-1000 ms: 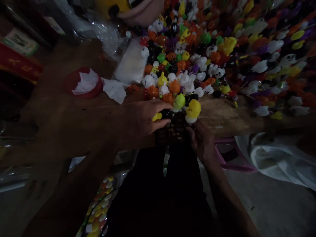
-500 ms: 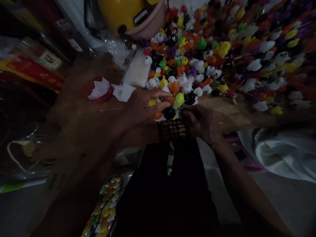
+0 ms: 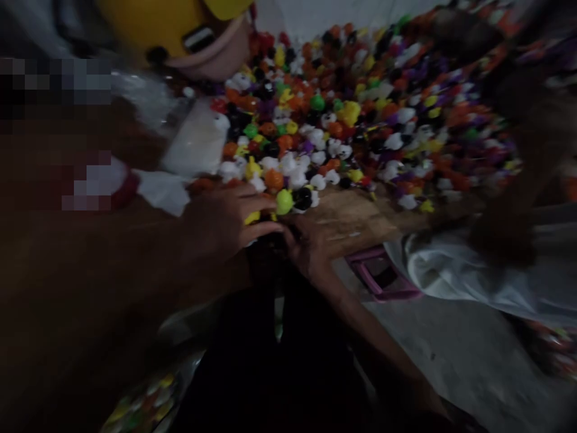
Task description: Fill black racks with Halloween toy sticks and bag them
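Observation:
My left hand (image 3: 216, 224) reaches over the near edge of the small plastic figures with its fingers stretched out and apart. Between those fingers shows a yellow figure (image 3: 252, 218); whether they touch it I cannot tell. A lime-green figure (image 3: 283, 202) and a black figure (image 3: 302, 198) lie just beyond the fingertips. My right hand (image 3: 309, 243) is closed, close against the left fingertips at the table's front edge. What its fingers hold is hidden in shadow and blur.
A large pile of colourful plastic figures (image 3: 333, 120) covers the back of the wooden table (image 3: 356, 219). A clear plastic pack (image 3: 196, 141), white paper (image 3: 164, 191) and a pink basin (image 3: 220, 57) stand left. Another person's arm (image 3: 532, 150) reaches in at right, above white cloth (image 3: 469, 264).
The view has swung to the right, bringing another person's arm into sight. My right hand has come closer to the left, and the black grid seen between them is now mostly hidden in darkness.

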`<state>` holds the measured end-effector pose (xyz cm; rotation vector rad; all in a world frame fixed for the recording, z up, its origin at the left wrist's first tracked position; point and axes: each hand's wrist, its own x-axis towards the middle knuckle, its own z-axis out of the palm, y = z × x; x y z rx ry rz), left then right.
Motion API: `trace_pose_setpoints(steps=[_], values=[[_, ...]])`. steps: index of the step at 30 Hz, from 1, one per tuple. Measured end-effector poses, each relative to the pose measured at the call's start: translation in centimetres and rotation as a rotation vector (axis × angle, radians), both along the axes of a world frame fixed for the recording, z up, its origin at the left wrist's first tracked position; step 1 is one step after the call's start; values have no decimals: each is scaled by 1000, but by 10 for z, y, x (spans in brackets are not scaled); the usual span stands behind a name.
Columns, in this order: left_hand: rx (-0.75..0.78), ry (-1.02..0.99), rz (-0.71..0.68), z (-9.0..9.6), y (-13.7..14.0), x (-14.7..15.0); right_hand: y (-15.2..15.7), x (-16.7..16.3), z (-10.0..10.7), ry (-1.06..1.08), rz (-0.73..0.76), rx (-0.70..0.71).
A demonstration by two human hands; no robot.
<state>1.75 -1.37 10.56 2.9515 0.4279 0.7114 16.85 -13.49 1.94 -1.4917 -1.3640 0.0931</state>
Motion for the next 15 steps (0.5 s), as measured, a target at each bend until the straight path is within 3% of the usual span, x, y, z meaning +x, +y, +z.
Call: trace_pose_setpoints(steps=[3, 6, 8, 11, 12, 15], values=[[-12, 31, 7, -10, 0, 5, -4, -1, -7, 50, 53, -27], [-49, -7, 61, -13, -6, 9, -21, 20, -8, 47, 78, -60], [-49, 13, 74, -11, -10, 9, -34, 54, -3, -14, -92, -89], [-84, 18, 54, -9, -14, 9, -43, 123, 3, -132, -602, -203], [-103, 3, 35, -10, -14, 8, -41, 144, 4, -199, -703, -262], [-130, -41, -12, -15, -12, 7, -30, 186, -3, -355, -756, -464]])
